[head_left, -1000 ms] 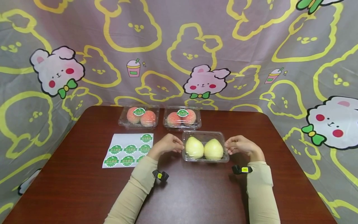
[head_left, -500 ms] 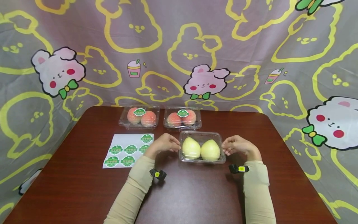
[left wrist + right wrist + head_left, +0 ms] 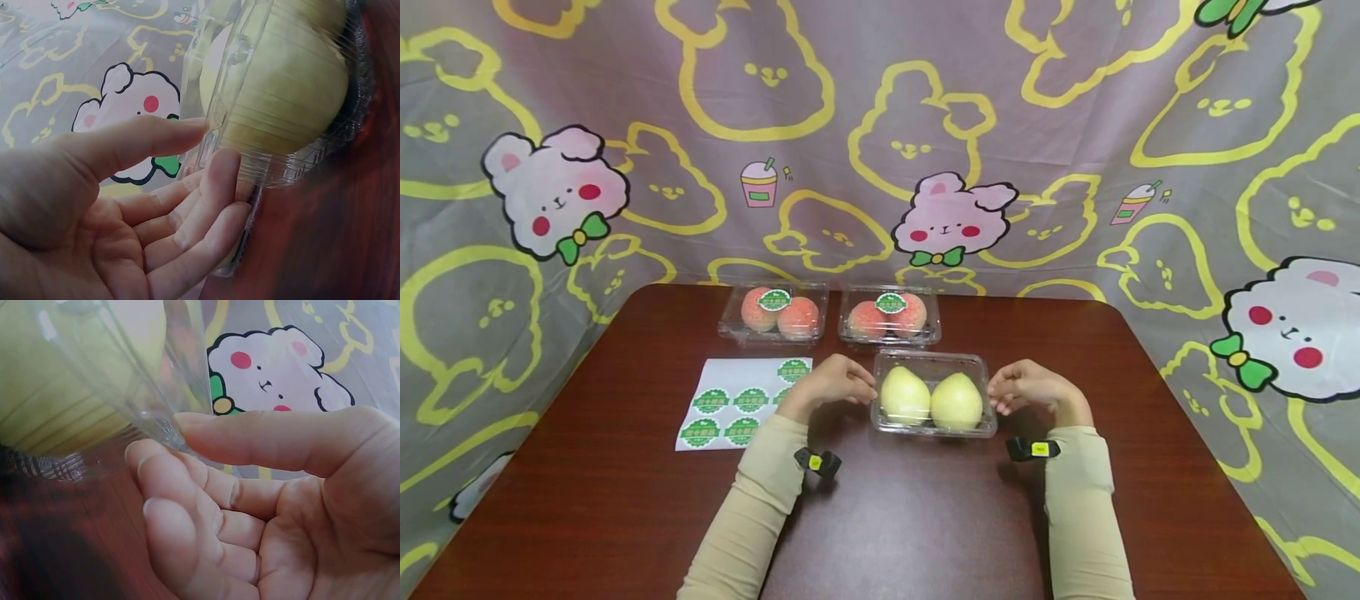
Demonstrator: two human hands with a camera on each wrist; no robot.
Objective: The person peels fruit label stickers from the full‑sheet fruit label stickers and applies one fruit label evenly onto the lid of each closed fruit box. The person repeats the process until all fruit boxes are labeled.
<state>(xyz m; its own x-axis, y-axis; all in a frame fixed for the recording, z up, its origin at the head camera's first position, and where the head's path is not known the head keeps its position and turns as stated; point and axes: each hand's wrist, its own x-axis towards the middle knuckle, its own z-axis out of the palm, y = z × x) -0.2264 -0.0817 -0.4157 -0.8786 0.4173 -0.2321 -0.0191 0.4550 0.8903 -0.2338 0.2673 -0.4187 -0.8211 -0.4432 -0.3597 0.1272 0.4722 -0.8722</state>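
Note:
A clear plastic clamshell box (image 3: 934,432) with two yellow pears (image 3: 905,398) inside lies at mid-table in the head view. My left hand (image 3: 829,387) pinches its left edge; in the left wrist view the thumb (image 3: 181,132) is at the rim, with the fingers curled below. On the opposite side my right hand (image 3: 1036,390) pinches the right edge between thumb (image 3: 244,440) and fingers. No sticker shows on the lid of this box. Left of it lies a white sheet (image 3: 688,440) of round green-and-white stickers, partly covered by my left hand.
Two clear boxes of pinkish peaches, the left box (image 3: 730,333) and the right box (image 3: 931,333), stand at the back of the brown table (image 3: 917,525). Each bears a green sticker. A cartoon-printed curtain (image 3: 1045,125) hangs close behind and at both sides.
Both hands have slid the box of pears a little to the left, keeping hold of its two ends. The peach boxes and sticker sheet stay where they were.

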